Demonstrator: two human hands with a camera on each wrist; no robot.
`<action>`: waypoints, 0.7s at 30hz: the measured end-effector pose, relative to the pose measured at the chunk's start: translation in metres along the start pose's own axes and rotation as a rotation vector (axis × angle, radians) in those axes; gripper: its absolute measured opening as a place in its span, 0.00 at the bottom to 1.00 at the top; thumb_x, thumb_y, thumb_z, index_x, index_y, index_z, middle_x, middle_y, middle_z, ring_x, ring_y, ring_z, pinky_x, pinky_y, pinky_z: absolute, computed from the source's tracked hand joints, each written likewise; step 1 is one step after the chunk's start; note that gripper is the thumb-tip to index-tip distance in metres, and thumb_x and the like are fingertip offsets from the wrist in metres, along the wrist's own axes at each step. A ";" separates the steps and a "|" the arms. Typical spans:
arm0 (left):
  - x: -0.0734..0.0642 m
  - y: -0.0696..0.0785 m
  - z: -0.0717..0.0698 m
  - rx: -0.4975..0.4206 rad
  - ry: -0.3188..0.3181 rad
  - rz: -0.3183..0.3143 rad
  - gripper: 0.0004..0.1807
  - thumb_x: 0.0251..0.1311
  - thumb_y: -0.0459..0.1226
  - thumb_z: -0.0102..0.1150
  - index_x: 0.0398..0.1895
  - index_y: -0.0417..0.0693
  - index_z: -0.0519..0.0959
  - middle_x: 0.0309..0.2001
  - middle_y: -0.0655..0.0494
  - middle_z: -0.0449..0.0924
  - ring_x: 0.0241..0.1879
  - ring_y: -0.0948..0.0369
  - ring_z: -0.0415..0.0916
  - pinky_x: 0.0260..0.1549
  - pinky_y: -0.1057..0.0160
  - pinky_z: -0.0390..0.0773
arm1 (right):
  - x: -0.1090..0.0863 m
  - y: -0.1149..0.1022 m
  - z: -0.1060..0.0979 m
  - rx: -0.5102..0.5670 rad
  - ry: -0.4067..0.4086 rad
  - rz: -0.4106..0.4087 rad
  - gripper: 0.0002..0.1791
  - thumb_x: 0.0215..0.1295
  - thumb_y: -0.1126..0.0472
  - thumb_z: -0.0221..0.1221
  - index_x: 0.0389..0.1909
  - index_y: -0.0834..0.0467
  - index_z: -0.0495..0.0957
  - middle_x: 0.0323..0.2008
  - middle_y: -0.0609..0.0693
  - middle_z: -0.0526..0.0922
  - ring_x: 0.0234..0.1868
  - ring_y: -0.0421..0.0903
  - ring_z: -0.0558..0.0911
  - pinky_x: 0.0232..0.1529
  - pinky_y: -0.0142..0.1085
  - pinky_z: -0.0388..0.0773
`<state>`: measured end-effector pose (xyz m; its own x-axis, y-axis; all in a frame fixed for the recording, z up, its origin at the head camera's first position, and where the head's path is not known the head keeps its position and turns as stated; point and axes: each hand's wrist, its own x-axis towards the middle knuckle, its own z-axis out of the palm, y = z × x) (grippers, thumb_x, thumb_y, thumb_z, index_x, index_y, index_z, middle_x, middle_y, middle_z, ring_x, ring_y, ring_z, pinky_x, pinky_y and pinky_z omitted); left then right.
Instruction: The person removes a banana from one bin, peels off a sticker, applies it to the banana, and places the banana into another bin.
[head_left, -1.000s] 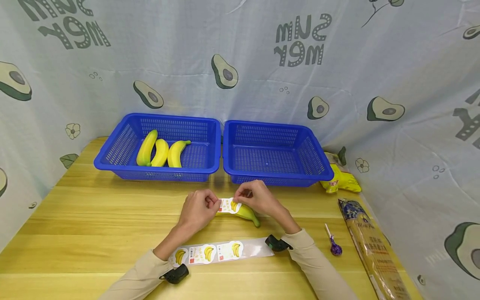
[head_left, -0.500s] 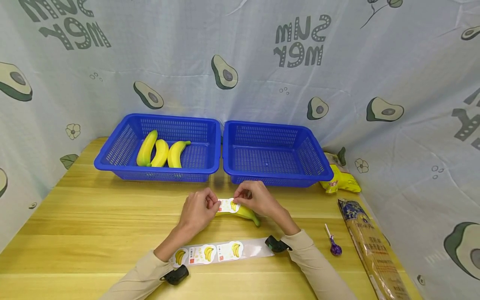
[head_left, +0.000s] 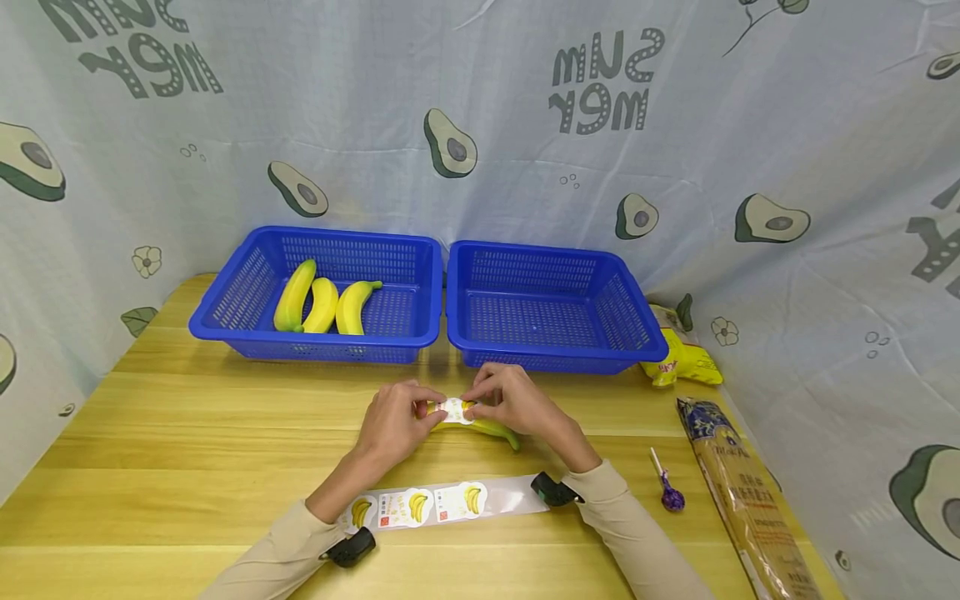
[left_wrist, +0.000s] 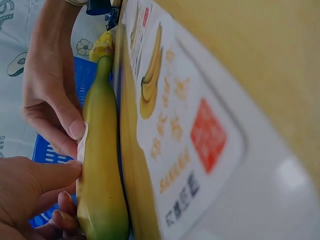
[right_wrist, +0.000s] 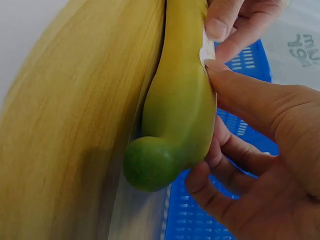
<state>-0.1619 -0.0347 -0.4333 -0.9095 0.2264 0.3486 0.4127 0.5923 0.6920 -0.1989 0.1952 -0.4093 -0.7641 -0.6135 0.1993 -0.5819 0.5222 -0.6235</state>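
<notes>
A yellow banana with a green end lies on the wooden table, a white banana-printed label on its upper side. My left hand holds the banana at its left part, thumb and forefinger on the label's left end. From the other side my right hand has its thumb and forefinger at the label's right end. In the right wrist view, more fingers of the right hand touch the banana's far side. Nearer my body lies a clear strip bearing several similar labels, between my forearms.
Behind the hands, a left blue basket holds three bananas; a right blue basket stands beside it. To the right are a yellow bag, a lollipop and a long brown package. A patterned curtain hangs behind.
Both hands' thumbs and forefingers have spread from pinching the label's ends to pressing it down over the banana's sides. The label now curves along the banana. The baskets and strip stay put.
</notes>
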 end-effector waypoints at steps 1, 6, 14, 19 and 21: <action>0.000 0.000 0.000 0.008 -0.010 -0.006 0.09 0.54 0.30 0.83 0.37 0.44 0.93 0.20 0.62 0.71 0.21 0.65 0.66 0.20 0.69 0.65 | 0.000 -0.001 -0.001 -0.005 -0.004 0.004 0.10 0.61 0.66 0.78 0.44 0.63 0.93 0.38 0.52 0.86 0.28 0.38 0.76 0.27 0.28 0.79; 0.001 0.001 -0.005 0.086 -0.062 -0.050 0.11 0.54 0.36 0.85 0.40 0.46 0.93 0.22 0.61 0.69 0.23 0.64 0.64 0.19 0.67 0.63 | -0.001 -0.002 -0.002 -0.034 -0.027 0.021 0.13 0.60 0.64 0.79 0.45 0.63 0.93 0.37 0.51 0.85 0.29 0.43 0.77 0.27 0.28 0.77; 0.001 0.000 -0.011 0.158 -0.121 -0.046 0.15 0.52 0.38 0.87 0.42 0.47 0.91 0.34 0.56 0.82 0.34 0.59 0.76 0.29 0.60 0.80 | -0.002 -0.004 -0.002 -0.065 -0.031 0.029 0.14 0.59 0.63 0.81 0.44 0.61 0.93 0.35 0.48 0.83 0.30 0.42 0.77 0.28 0.28 0.76; 0.001 -0.001 -0.011 0.131 -0.149 -0.065 0.17 0.51 0.35 0.86 0.45 0.46 0.90 0.42 0.54 0.91 0.41 0.54 0.86 0.38 0.51 0.88 | -0.002 -0.004 -0.003 -0.075 -0.041 0.015 0.13 0.59 0.62 0.80 0.43 0.61 0.92 0.35 0.48 0.84 0.31 0.43 0.79 0.29 0.28 0.79; 0.001 0.000 -0.011 0.127 -0.150 -0.063 0.18 0.51 0.34 0.86 0.45 0.46 0.90 0.43 0.53 0.91 0.41 0.53 0.86 0.38 0.50 0.88 | -0.001 -0.003 -0.004 -0.063 -0.049 0.006 0.12 0.61 0.62 0.79 0.43 0.61 0.91 0.35 0.48 0.85 0.32 0.44 0.81 0.31 0.29 0.82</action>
<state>-0.1622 -0.0431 -0.4266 -0.9344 0.2932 0.2024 0.3540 0.6994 0.6209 -0.1970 0.1967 -0.4044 -0.7541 -0.6376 0.1574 -0.5947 0.5614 -0.5755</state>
